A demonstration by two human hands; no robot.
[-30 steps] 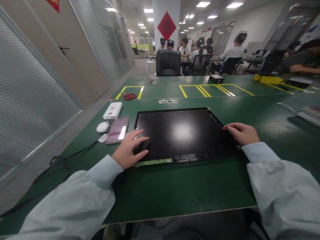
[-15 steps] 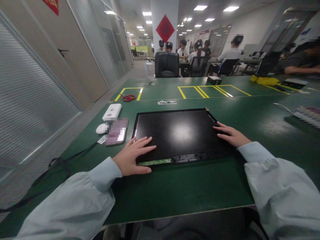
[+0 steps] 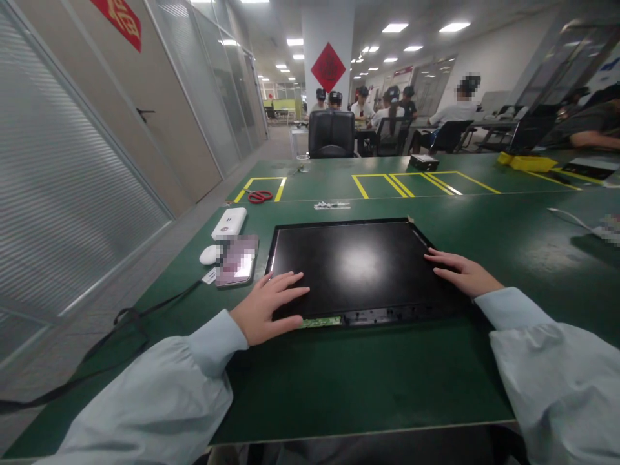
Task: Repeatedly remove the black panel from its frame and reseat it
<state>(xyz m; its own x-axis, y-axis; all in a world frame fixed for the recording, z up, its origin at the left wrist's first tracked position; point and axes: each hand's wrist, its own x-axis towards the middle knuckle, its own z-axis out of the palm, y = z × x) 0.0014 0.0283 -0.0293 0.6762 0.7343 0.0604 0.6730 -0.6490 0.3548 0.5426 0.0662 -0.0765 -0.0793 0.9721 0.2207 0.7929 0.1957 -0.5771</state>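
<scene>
Right hand (image 3: pixel 465 276), earlier pinched, now loosely outstretched at black panel (image 3: pixel 349 265), left hand (image 3: pixel 261 311) splayed over near-left corner

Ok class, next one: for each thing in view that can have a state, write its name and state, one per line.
Screen panel: lying flat, face up, dark
Green circuit board: exposed, partly covered
Left hand: open, fingers spread over the panel
Right hand: open, fingers extended at the panel's right edge
Scissors: lying flat, blade opening unclear
Door: apparently closed
Ceiling lights: lit
</scene>
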